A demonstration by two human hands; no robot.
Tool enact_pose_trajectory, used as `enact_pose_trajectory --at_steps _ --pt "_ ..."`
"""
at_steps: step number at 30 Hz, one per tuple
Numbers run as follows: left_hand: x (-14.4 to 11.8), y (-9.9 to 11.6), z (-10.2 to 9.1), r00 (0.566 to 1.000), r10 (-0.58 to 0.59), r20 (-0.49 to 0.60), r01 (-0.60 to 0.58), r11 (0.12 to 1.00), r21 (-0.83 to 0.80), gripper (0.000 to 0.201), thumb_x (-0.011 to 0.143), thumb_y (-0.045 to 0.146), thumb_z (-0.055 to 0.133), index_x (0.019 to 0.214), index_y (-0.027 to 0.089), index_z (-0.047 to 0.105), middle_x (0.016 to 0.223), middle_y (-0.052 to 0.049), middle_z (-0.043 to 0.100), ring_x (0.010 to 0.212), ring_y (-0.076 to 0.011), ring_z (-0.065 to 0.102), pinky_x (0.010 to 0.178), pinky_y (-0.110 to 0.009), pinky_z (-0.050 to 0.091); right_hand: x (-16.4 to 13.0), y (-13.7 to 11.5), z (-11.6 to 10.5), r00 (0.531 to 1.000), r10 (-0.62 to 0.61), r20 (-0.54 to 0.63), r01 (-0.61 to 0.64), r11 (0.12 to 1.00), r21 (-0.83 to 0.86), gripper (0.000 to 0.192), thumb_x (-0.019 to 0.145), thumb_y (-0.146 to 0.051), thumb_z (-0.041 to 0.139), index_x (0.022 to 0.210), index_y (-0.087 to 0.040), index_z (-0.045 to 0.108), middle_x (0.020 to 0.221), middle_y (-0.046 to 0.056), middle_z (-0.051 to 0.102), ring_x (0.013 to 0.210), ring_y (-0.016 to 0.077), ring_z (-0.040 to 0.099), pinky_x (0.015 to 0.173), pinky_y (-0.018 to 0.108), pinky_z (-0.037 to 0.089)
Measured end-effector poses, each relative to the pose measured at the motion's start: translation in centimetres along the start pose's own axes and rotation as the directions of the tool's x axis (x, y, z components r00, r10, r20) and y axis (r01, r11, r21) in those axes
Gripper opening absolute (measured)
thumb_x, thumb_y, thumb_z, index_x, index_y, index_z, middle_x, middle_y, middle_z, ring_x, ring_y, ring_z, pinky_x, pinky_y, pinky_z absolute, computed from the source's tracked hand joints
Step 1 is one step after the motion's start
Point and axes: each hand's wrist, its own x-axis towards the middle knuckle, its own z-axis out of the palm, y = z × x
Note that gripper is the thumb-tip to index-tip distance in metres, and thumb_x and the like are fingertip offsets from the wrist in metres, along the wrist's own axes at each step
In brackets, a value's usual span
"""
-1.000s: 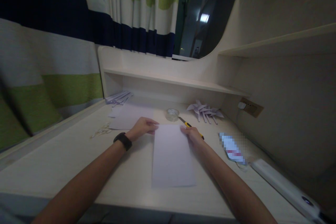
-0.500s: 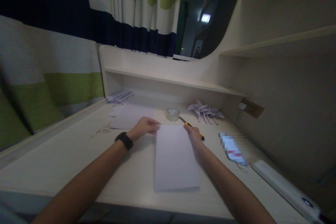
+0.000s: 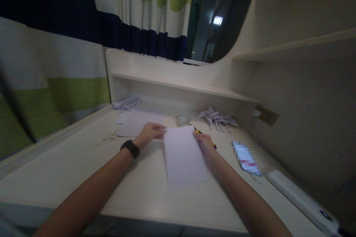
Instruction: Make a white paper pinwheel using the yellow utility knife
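Two hands hold one white sheet of paper (image 3: 184, 157) at its far corners, and the sheet lies in the middle of the desk (image 3: 69, 170), long side pointing toward the person. The left hand (image 3: 150, 133) pinches the far left corner between thumb and fingers that are pressed together; the right hand (image 3: 205, 142) grips the far right edge, with fingers curled close to each other (the thumb I cannot see well). The far end seems raised a little from the desk, while the near end rests on it. I judge the sheet very light and thin, soft enough to bend and easy to crease or tear, and it will slide on the smooth surface. The corners and edges are the good places to take it, gently. A tape roll (image 3: 183, 120) and a yellow knife (image 3: 200, 132) lie just behind, paper pinwheels (image 3: 218, 116) farther back.
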Motion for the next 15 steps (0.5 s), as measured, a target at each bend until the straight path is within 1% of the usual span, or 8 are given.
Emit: enact_pose_trajectory --at_steps 2,4,7,9,11,13,14,15 --pt "0.1 0.0 -0.1 1.000 -0.004 0.001 0.004 1.000 -0.011 0.040 0.061 0.032 0.078 0.089 0.006 0.070 0.084 -0.012 0.071 0.071 -0.0177 0.065 0.073 -0.034 0.054 0.2 0.1 -0.2 0.999 -0.009 -0.032 0.008 1.000 -0.020 0.030 0.063 -0.041 0.075 0.063 -0.013 0.063 0.054 0.005 0.064 0.045 0.0159 0.055 0.044 0.026 0.041" --pt "0.2 0.0 -0.3 1.000 0.003 0.021 -0.002 0.999 -0.045 0.041 0.061 0.034 0.078 0.091 0.006 0.070 0.086 -0.012 0.070 0.073 -0.0179 0.065 0.073 -0.033 0.053 0.3 0.1 -0.2 0.999 -0.024 -0.035 0.023 1.000 -0.021 0.029 0.062 -0.039 0.075 0.063 -0.013 0.064 0.055 0.005 0.065 0.045 0.0156 0.055 0.044 0.026 0.041" --pt "0.4 0.0 -0.8 0.996 0.008 0.087 0.006 0.987 -0.159 0.044 0.066 0.039 0.075 0.097 0.008 0.068 0.089 -0.012 0.070 0.076 -0.0187 0.065 0.072 -0.033 0.051 0.1 -0.1 -0.2 1.000 -0.022 0.021 0.023 0.999 -0.023 0.032 0.061 -0.042 0.076 0.064 -0.012 0.065 0.056 0.006 0.066 0.045 0.0149 0.056 0.045 0.025 0.041" --pt "0.4 0.0 -1.1 0.988 -0.027 0.154 0.063 0.969 -0.237 0.048 0.071 0.047 0.069 0.100 0.009 0.067 0.086 -0.012 0.070 0.076 -0.0198 0.065 0.070 -0.033 0.050 -0.5 -0.5 -0.1 0.994 -0.012 0.112 0.016 0.999 -0.034 0.034 0.061 -0.044 0.076 0.063 -0.012 0.064 0.055 0.005 0.065 0.044 0.0136 0.055 0.045 0.024 0.040" --pt "0.2 0.2 -1.1 0.965 -0.099 0.242 0.161 0.954 -0.253 0.052 0.075 0.054 0.061 0.101 0.009 0.066 0.084 -0.013 0.070 0.074 -0.0206 0.065 0.069 -0.032 0.049 -1.3 -0.9 0.2 0.971 0.016 0.240 0.003 0.997 -0.077 0.037 0.062 -0.047 0.075 0.064 -0.012 0.064 0.055 0.004 0.064 0.044 0.0124 0.053 0.045 0.023 0.039" --pt "-0.2 0.4 -0.7 0.932 -0.156 0.326 0.227 0.955 -0.190 0.054 0.076 0.056 0.058 0.102 0.010 0.066 0.085 -0.014 0.069 0.072 -0.0197 0.064 0.066 -0.030 0.047 -2.2 -1.2 0.7 0.933 0.074 0.353 -0.016 0.986 -0.164 0.040 0.064 -0.050 0.073 0.067 -0.012 0.065 0.057 0.004 0.064 0.044 0.0116 0.052 0.044 0.022 0.036" --pt "-0.5 0.5 -0.4 0.921 -0.166 0.351 0.227 0.964 -0.139 0.052 0.076 0.055 0.059 0.102 0.010 0.066 0.085 -0.013 0.069 0.070 -0.0186 0.063 0.064 -0.029 0.046 -2.7 -1.3 1.0 0.918 0.097 0.385 -0.016 0.978 -0.208 0.040 0.064 -0.050 0.073 0.068 -0.011 0.065 0.057 0.003 0.064 0.043 0.0108 0.051 0.043 0.022 0.035" --pt "-0.7 0.5 0.1 0.918 -0.160 0.363 0.202 0.976 -0.079 0.049 0.075 0.052 0.062 0.101 0.010 0.066 0.083 -0.012 0.069 0.067 -0.0171 0.062 0.061 -0.027 0.045 -3.1 -1.3 1.4 0.907 0.114 0.406 -0.010 0.968 -0.249 0.041 0.064 -0.051 0.072 0.066 -0.011 0.064 0.055 0.002 0.062 0.041 0.0097 0.048 0.041 0.021 0.032"
